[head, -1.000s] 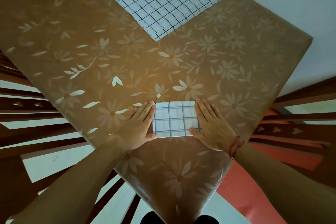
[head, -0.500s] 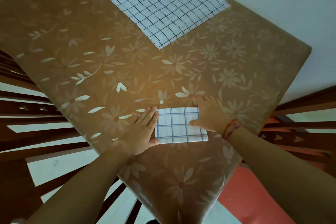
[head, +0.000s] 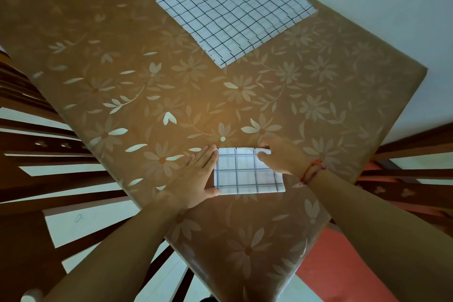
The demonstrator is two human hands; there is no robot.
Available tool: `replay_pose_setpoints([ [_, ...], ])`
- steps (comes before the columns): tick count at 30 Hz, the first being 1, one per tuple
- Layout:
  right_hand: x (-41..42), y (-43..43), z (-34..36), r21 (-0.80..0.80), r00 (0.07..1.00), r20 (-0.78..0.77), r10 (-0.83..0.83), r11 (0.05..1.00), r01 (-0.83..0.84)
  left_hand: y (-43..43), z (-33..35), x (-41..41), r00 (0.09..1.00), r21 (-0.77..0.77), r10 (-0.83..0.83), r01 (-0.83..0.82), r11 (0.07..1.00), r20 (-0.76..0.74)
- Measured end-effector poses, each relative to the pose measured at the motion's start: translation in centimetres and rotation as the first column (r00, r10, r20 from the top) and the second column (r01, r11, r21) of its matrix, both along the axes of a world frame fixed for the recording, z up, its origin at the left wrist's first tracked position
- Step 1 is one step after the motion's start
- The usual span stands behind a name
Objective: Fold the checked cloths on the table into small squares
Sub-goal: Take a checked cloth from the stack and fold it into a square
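Right grip (head: 263, 152) pinches the far corner of the folded cloth (head: 245, 174), left grip (head: 196, 176) flat against its edge, so yank it and the layers probably slide apart.

Desk (head: 137, 61): extends under and beyond the left fingers (head: 206, 157) and right fingers (head: 269, 143). It carries a brown cover (head: 306, 95) printed with pale flowers and leaves.
Left chair (head: 36, 179): dark wooden slats with small cut-outs, left of the left fingers.
Right chair (head: 404, 179): same build, right of the right fingers.
Floor (head: 81, 225): pale, visible between the slats.
Red patch (head: 343, 265): on the floor, nearer the person than the right fingers.
Red thread (head: 311, 170): round the wrist behind the right fingers.
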State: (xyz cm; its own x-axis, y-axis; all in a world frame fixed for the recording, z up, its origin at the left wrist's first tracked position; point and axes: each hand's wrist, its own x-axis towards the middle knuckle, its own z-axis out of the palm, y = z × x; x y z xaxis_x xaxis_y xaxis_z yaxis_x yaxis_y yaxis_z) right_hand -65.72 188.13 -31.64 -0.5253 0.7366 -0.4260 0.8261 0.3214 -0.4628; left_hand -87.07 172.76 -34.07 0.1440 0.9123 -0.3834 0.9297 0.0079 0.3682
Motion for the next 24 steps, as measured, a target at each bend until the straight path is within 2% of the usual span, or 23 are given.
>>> replay_pose_setpoints([
  [4,1.0,-0.4,0.0,0.010,0.997,-0.053,-0.048,0.999,0.048,-0.4,0.4,0.2,0.987,0.070,0.113,-0.122,0.990,0.111],
  [7,1.8,-1.3,0.2,-0.091,0.954,-0.144,-0.262,0.964,0.251,-1.1,1.0,0.1,0.972,0.117,0.178,-0.196,0.974,0.150],
  [9,2.5,-2.0,0.3,-0.162,0.905,-0.145,-0.401,0.912,0.378,-1.6,1.3,0.4,0.971,0.194,0.178,-0.207,0.959,0.158],
  [11,3.1,-2.9,0.3,-0.281,0.815,-0.152,-0.559,0.815,0.507,-2.3,1.6,1.4,0.978,0.264,0.123,-0.165,0.950,0.167],
  [13,3.4,-4.2,0.3,-0.479,0.669,-0.147,-0.729,0.644,0.597,-3.1,1.6,2.6,0.987,0.309,0.048,-0.095,0.947,0.156],
  [17,3.8,-7.1,0.2,-0.713,0.436,-0.105,-0.894,0.373,0.593,-4.5,1.5,5.1,0.996,0.371,-0.004,-0.028,0.928,0.087],
  [21,4.3,-9.2,-0.2,-0.808,0.347,-0.054,-0.936,0.245,0.535,-5.3,1.6,6.6,1.000,0.468,0.011,-0.020,0.883,0.021],
  [24,4.7,-10.4,-0.2,-0.855,0.349,-0.020,-0.937,0.197,0.480,-5.7,1.7,7.2,0.999,0.481,0.037,-0.040,0.876,0.016],
])
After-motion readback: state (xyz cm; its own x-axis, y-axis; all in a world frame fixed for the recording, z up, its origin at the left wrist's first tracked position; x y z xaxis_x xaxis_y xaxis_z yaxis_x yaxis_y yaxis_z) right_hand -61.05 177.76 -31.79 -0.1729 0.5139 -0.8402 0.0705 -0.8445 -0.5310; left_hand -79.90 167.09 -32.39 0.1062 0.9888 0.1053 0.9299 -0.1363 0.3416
